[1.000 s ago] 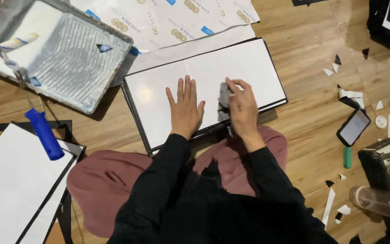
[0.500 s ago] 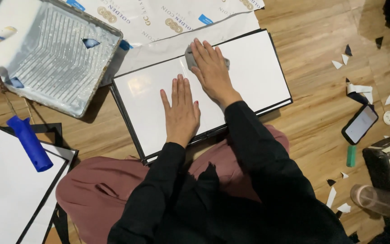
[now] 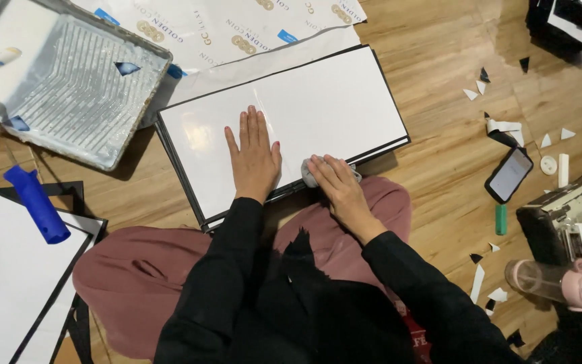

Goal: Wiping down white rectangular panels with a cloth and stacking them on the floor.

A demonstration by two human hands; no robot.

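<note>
Fingers [image 3: 331, 168] on my right hand [image 3: 341, 192] are clenched on the cloth [image 3: 310, 172], now dragged back to the board's [image 3: 318, 108] near edge, left hand [image 3: 254, 152] flat just beside, so I'd say that wipe stroke's done.

Even indoor light from above, warm cast, mostly sharp.
Glare patch on the white board [image 3: 200, 135] beside the left hand [image 3: 254, 152]; soft shadow under the paint tray [image 3: 139, 101] and the board's near edge. Top-right corner is dim. Slight softness at the frame edges.
</note>
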